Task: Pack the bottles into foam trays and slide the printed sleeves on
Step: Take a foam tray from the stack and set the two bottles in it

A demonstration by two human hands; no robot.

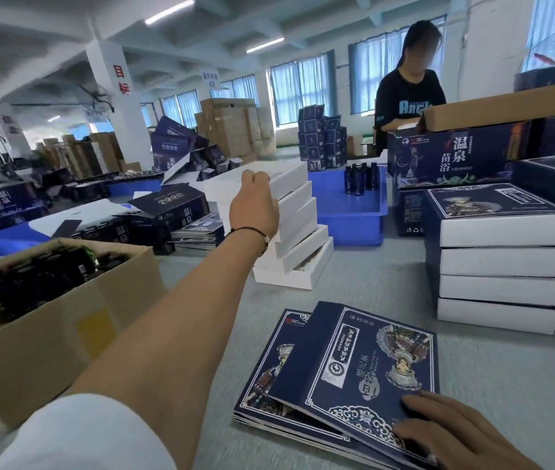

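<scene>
The left hand (254, 201) grips the top white tray (269, 184) of a leaning stack on the table (472, 368). The right hand (456, 432) rests flat, fingers straight, on the flat printed sleeves (347, 368) nearby. Bottles (360, 179), somewhat blurred, seemingly stand in a blue bin (354, 218).

White trays stacked at the left hand, printed sleeves flat under the right

The white foam trays (298, 232) form a leaning pile just beyond the left hand (254, 205); dark bottles (361, 178) stand upright in a bin further right; navy printed sleeves (344, 378) lie flat, fanned, beneath the right hand (456, 432)
</scene>
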